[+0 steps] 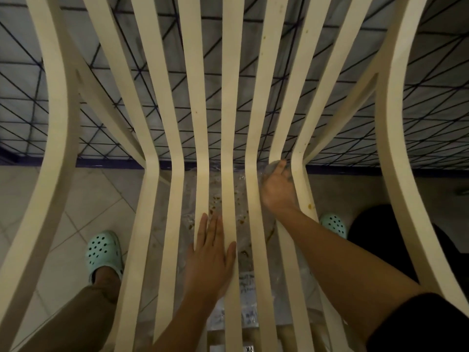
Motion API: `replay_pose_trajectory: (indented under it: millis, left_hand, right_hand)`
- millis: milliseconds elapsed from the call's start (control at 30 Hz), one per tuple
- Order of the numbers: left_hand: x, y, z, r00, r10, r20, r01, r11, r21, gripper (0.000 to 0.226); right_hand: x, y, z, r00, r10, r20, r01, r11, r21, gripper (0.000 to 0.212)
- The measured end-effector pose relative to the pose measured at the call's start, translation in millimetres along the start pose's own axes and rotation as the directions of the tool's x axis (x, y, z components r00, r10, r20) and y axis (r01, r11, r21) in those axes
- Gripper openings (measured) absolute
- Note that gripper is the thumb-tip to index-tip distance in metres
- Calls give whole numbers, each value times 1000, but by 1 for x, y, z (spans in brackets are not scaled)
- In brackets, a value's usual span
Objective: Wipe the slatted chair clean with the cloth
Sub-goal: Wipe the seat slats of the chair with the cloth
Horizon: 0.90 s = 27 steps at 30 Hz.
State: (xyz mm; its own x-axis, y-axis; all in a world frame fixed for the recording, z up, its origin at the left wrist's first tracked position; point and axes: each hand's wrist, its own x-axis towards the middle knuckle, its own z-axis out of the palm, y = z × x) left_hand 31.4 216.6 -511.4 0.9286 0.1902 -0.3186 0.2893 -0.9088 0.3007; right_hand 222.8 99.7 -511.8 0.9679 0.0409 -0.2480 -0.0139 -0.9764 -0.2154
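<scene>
Cream chair (229,97) fills the frame, slats running top to bottom. My left hand (213,252) lies flat on the middle slats at lower centre, fingers straight. My right hand (278,185), just right of centre, curls round a bunched greyish cloth (272,166) between two slats at their bend. Brown spot (310,206) on a slat beside my right wrist. Stained clear sheet (240,189) on the floor underneath. Mint clogs (102,250) on either side.

One head-worn view looks steeply down, close over the slatted chair (229,148).
</scene>
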Motion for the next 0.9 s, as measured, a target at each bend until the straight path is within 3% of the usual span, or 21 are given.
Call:
replay_pose_trajectory:
  millis: [433,600,767,900]
  left_hand:
    - [-10,7,3,996,19,-86,-21,1000,-22,61]
    - [-49,25,15,998,15,-63,-14,1000,7,59]
    - [-90,19,20,999,43,-3,-43,997,58,70]
    - [-100,19,21,999,36,34,-38,997,64,83]
  right_hand:
    - [-147,56,34,997,39,66,-35,997,-70,66]
    - [-195,71,36,995,-25,99,39,990,-139,76]
    - [-241,77,20,995,-11,102,16,999,-49,80]
    - [-265,87,12,979,33,203,-57,992,109,75]
